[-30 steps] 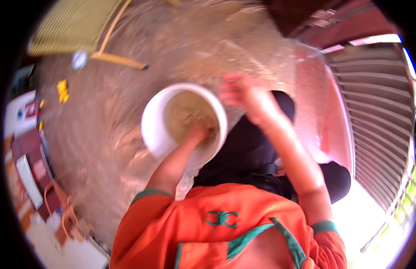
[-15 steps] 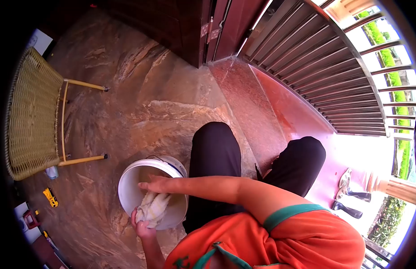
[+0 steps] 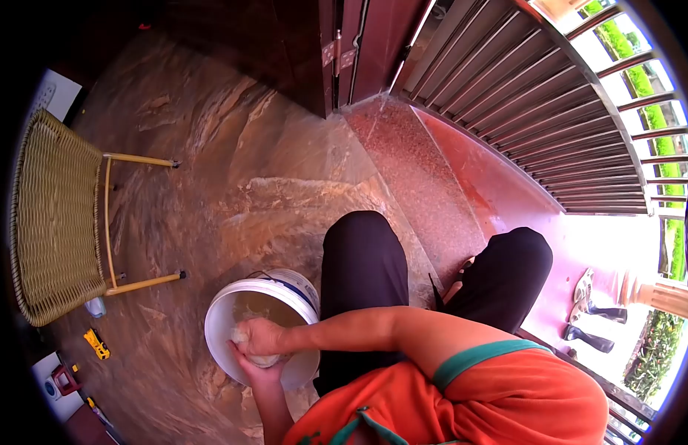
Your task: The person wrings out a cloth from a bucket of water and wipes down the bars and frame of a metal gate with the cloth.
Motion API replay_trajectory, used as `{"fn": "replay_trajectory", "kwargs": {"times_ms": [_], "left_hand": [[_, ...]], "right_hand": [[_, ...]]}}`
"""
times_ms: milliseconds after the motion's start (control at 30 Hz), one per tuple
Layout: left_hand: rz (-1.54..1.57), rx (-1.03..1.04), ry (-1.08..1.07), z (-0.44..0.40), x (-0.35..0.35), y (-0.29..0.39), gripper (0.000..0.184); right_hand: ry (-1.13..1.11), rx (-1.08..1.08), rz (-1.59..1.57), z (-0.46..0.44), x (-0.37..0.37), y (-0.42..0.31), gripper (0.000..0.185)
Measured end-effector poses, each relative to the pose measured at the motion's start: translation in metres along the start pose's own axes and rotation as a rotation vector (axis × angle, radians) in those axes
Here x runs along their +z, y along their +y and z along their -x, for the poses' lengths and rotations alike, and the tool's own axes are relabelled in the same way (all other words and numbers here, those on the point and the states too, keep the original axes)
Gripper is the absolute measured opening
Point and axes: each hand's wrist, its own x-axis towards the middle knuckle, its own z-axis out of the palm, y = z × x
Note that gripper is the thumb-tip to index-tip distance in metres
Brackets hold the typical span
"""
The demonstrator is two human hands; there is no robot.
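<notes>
A wet-looking whitish cloth is bunched up between both hands, mostly hidden by the fingers. My right hand is closed over it from above, and a bit of the cloth pokes out past the thumb side. From below, my left hand wraps round the same bundle. Both hands are over the mouth of a white bucket, which stands on the floor beside my left knee. Cloudy liquid seems to be inside the bucket, though the hands cover part of it.
A woven chair stands at the left, with a yellow toy vehicle on the floor below it. Ahead are a dark red door and a slatted metal gate. Black boots and patterned shoes are at the right.
The cloth hung loosely between the hands before; now it is squeezed into a compact bundle. My hands have come together, the right one closing round the cloth.
</notes>
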Motion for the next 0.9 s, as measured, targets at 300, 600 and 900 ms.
{"fn": "replay_trajectory", "kwargs": {"times_ms": [300,600,900], "left_hand": [[-0.258,0.567,0.115,-0.025,-0.006,-0.009,0.051],[-1.347,1.436,0.329,-0.033,-0.007,-0.006,0.036],[-1.519,1.475,0.061,-0.038,-0.017,-0.015,0.072]], "right_hand": [[0.319,0.196,-0.133,-0.022,0.014,0.018,0.054],[-0.318,0.723,-1.15,-0.036,-0.006,0.033,0.038],[-0.346,0.076,0.355,-0.042,-0.008,0.064,0.02]]}}
